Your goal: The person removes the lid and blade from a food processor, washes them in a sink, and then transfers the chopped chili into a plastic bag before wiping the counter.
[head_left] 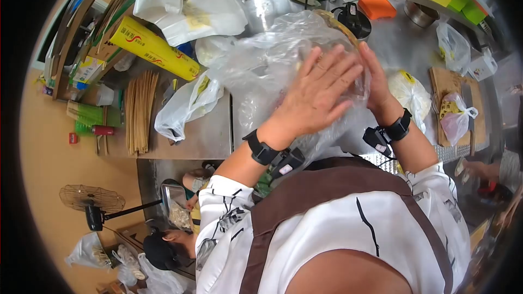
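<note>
The steel bench (211,135) carries thin sticks (140,113), a white plastic bag (185,108) and (farther right) a wooden board (444,83).

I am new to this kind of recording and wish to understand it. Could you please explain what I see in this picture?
There is no robot here: a person works with two bare hands. The one picture comes from a camera worn on the head, looking down, so the wearer's own apron shows below. Black devices are strapped at both wrists. The left hand lies open on a crumpled clear bag. The right hand is at the bag's right side; I cannot tell whether it grips. Around them, on the metal counter, are thin sticks to the left, and a board with a small tied bag to the right.
</note>
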